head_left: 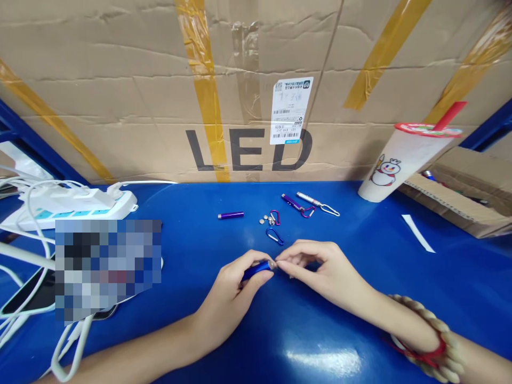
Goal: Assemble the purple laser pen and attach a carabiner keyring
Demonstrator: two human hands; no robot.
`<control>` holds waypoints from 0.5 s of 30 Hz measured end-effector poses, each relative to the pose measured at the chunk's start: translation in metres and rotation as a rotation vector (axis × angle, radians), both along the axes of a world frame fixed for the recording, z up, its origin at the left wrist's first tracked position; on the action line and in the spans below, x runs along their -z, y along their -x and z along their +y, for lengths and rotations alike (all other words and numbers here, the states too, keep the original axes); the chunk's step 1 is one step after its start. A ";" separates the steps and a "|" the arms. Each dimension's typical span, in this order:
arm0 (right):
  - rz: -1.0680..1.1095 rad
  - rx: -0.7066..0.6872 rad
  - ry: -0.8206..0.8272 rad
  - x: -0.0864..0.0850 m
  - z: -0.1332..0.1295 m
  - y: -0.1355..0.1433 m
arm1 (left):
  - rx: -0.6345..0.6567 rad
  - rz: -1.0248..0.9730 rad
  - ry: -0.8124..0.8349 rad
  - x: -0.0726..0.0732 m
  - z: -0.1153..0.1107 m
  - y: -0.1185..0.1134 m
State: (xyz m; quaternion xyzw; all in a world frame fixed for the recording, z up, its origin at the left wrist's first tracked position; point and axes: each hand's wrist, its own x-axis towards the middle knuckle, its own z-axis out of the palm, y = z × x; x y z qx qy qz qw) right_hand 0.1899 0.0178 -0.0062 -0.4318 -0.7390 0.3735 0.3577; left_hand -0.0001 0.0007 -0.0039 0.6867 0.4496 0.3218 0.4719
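Grasping a blue tube (256, 270) firmly in the left grip (230, 296), over the near part of the counter (192, 240); holding the right grip (330, 266) right at its silvery end, with thumb and fingertips close together, but cannot tell whether clasping a small part or only touching. Looks, as a judgement, partway through work on this tube, not finished. Leaves untouched beyond both hands some small round silver pieces (261, 221) beside a red clip (278, 217), plus a blue clip (274, 236) just nearer and, farther left, a purple tube (231, 216) with no clip on. Could pass for complete, at the back right, with a clip at one end of each: a purple light (292, 202) and a silver light (308, 199)
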 end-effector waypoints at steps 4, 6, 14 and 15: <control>0.089 0.036 0.093 -0.001 0.002 -0.001 | -0.015 0.027 0.016 0.001 0.000 0.000; 0.068 0.032 0.041 -0.001 0.002 -0.001 | -0.012 0.024 0.025 0.001 -0.001 -0.001; -0.302 0.040 -0.334 0.004 0.004 -0.007 | -0.090 0.048 0.031 -0.004 -0.003 -0.001; -0.350 0.022 -0.367 0.004 0.004 -0.008 | -0.093 0.051 0.027 -0.004 -0.003 -0.001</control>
